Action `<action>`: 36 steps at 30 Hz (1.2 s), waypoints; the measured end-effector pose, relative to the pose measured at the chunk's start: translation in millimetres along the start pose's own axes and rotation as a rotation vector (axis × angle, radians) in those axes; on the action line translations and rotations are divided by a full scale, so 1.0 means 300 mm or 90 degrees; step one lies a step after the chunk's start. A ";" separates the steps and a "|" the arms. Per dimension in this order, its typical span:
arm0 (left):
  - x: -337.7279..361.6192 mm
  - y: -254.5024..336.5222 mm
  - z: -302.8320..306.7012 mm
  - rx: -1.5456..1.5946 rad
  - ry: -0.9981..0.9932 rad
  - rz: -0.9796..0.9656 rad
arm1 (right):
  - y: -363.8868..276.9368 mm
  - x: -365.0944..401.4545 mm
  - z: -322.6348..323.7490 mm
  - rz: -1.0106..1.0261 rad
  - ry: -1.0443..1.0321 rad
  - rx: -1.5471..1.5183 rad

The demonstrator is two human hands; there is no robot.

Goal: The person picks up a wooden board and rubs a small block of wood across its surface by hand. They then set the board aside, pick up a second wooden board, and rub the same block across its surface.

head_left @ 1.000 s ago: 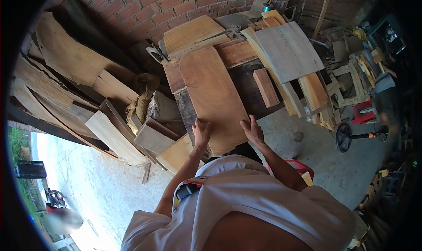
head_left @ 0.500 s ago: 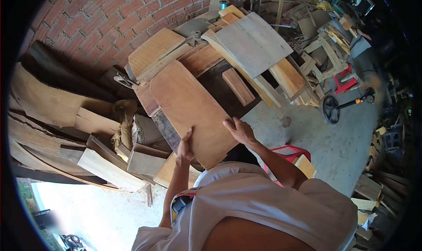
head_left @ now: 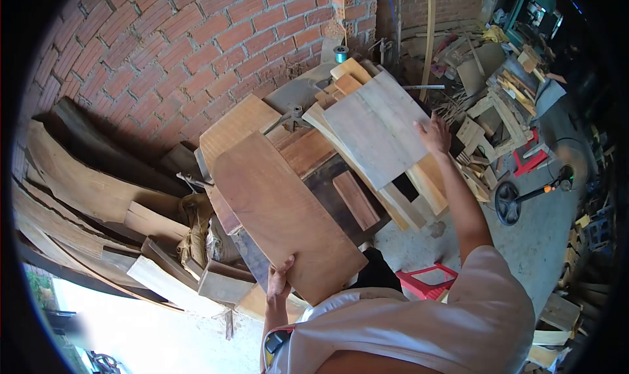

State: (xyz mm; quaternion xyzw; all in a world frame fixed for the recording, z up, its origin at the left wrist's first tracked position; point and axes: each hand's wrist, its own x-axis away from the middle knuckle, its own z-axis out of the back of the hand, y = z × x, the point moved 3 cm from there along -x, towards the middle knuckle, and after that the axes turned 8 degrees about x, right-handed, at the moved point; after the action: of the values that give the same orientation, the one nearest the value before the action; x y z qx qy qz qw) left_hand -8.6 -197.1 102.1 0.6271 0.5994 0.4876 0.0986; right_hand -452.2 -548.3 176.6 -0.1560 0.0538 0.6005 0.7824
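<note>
My left hand (head_left: 280,280) grips the near left edge of a large brown board (head_left: 282,207) with rounded far corners, its thumb on top. The board slants across the workbench, its near end by my waist. My right hand (head_left: 435,135), fingers spread, is at the right edge of a greyish board (head_left: 377,128) that lies on stacked planks; whether it touches that board I cannot tell. A small reddish wood block (head_left: 356,200) lies on the dark bench surface between the two boards.
A lighter board (head_left: 237,128) lies beyond the brown one. Curved wood slabs (head_left: 98,177) lean at the left by the brick wall (head_left: 216,46). A red plastic stool (head_left: 427,281) stands on the floor at my right, with a black wheel (head_left: 507,202) farther off.
My right hand has let go of the brown board and moved forward and right to the greyish board. My left hand still holds the brown board. The view has shifted.
</note>
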 end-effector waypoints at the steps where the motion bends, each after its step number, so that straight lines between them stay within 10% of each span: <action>1: -0.002 -0.001 -0.032 0.005 -0.005 -0.013 | 0.022 -0.062 -0.017 -0.046 -0.200 -0.028; 7: -0.087 0.001 -0.220 -0.015 -0.018 0.018 | 0.019 -0.133 0.035 0.006 -0.538 -0.389; 24: -0.537 -0.200 -0.955 0.083 -0.140 0.169 | 0.578 0.096 0.741 -0.199 -0.047 -0.698; 36: -0.329 -0.052 -0.649 0.017 -0.195 0.103 | 0.250 0.439 0.481 -0.123 -0.294 -0.779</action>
State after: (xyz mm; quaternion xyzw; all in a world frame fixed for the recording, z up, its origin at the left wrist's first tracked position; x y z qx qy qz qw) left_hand -141.8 -366.3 140.5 0.7413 0.5315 0.3848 0.1410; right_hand -502.9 -364.9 263.6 -0.4438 -0.4809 0.4676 0.5943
